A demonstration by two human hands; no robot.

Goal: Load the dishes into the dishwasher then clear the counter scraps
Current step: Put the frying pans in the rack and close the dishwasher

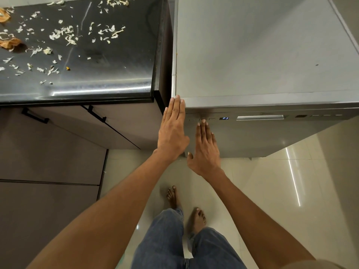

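We are pressing our left hand [173,129] flat against the closed dishwasher [262,55] to steady it, our right hand [204,150], fingers straight and empty, touching its button strip, while scraps [64,34] are littering the table's [108,74] far-left corner

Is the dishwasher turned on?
On. Its little display glows "P3" on the dishwasher front, whose door is shut.
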